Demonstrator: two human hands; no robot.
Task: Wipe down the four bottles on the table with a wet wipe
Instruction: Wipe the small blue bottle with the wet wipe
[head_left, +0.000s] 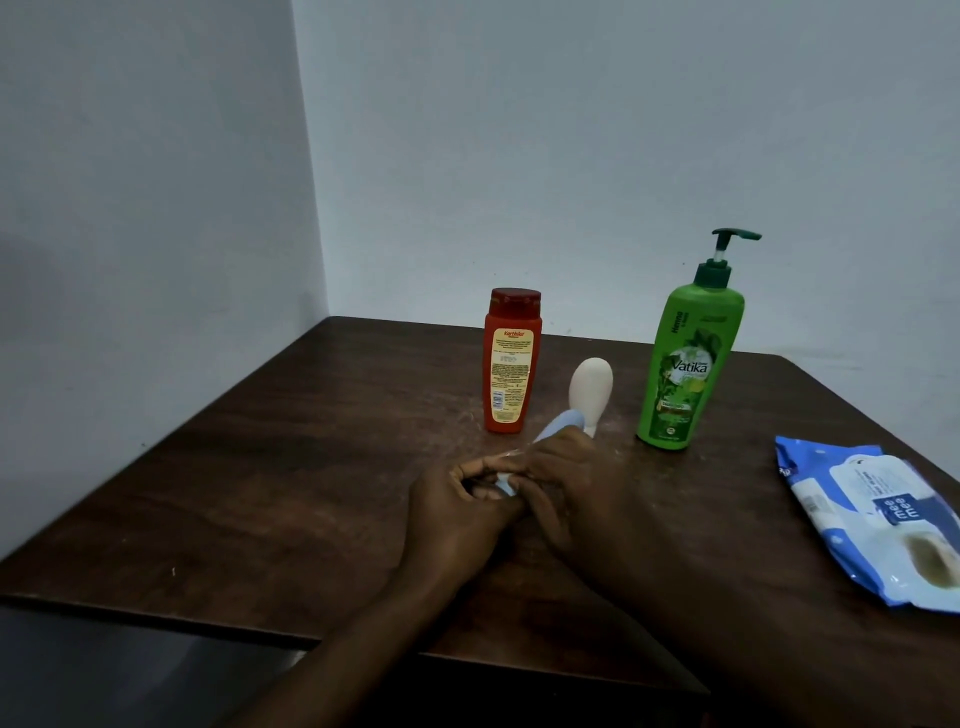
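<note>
A person's left hand (457, 499) and right hand (566, 488) meet over the dark brown wooden surface (260, 467), both curled tight around a small pale blue plastic bottle (558, 423). The bottle lies tilted through the grip, its far end poking out beyond the right knuckles. The left fingers close on the near end, apparently to steady it while the right hand works along the body. The wet wipe itself cannot be made out inside the grip; only a pale sliver shows between the fingers.

Three more bottles stand upright beyond the grip, out of the hands' working space yet within easy reach:
- A cream oval plastic bottle (591, 387) stands just behind the blue one.
- A red-orange plastic bottle with a dark red cap (511, 364) stands beyond and to the left, its label facing the camera.
- A tall green pump-top bottle (685, 364) stands beyond and to the right.

A blue-and-white soft pack of wipes (872, 525) lies flat, well to the right of the grip near the surface's edge, handy for the right hand should a fresh sheet be wanted.

The wiping looks to be under way on the blue bottle. Nothing visible shows whether the standing three have been cleaned.
</note>
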